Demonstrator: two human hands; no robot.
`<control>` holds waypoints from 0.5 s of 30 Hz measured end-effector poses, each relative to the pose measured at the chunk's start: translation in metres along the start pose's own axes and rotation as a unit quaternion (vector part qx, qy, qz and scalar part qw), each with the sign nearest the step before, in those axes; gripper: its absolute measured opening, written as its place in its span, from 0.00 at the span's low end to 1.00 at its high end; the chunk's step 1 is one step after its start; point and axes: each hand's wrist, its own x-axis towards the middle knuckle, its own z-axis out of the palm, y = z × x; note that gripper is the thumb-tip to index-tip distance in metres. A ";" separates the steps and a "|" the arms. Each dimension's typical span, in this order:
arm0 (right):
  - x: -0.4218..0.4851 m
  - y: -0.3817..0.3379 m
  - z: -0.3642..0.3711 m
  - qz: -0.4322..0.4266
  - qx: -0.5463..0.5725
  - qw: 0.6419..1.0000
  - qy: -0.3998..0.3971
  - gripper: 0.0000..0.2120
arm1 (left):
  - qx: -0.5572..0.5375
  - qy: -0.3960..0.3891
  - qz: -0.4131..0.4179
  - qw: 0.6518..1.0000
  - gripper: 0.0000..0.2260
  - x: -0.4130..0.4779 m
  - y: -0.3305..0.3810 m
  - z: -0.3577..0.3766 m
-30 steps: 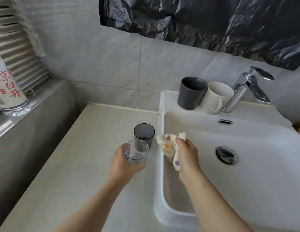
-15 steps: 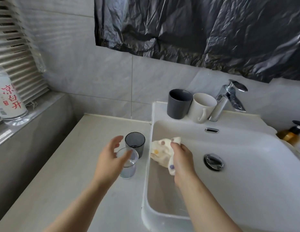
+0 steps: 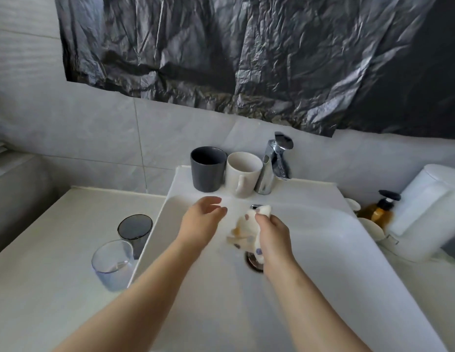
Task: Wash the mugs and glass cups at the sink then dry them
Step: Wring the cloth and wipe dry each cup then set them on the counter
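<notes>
White cloth (image 3: 248, 226): I'm seeing right hand (image 3: 273, 240) gripping it over the sink (image 3: 315, 240); left hand (image 3: 199, 222) is hovering beside, fingers relaxed, holding nothing.

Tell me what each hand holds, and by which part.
The right hand grips the spotted cloth by its bunched upper end, the rest hanging below. The left hand holds nothing, open over the sink.

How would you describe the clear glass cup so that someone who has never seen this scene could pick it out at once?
Find the white sink; two cups stand on the pale counter just beside its left edge. The clear glass cup is the one nearer the camera, colourless and see-through, whereas the smoky grey cup behind it is dark-tinted.
</notes>
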 end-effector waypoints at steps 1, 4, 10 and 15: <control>0.007 -0.001 -0.007 -0.001 0.000 1.000 -0.003 0.08 | -0.004 0.007 -0.006 1.000 0.08 0.006 0.002 0.012; 0.030 -0.003 -0.025 0.002 -0.007 1.000 -0.015 0.08 | -0.019 0.027 -0.014 0.999 0.10 0.025 0.009 0.043; 0.063 0.002 -0.047 0.013 -0.010 0.999 -0.044 0.06 | -0.052 0.064 -0.001 0.997 0.11 0.052 0.017 0.080; 0.069 0.004 -0.062 0.048 0.042 0.994 -0.092 0.06 | -0.099 0.098 -0.015 0.990 0.11 0.058 0.018 0.088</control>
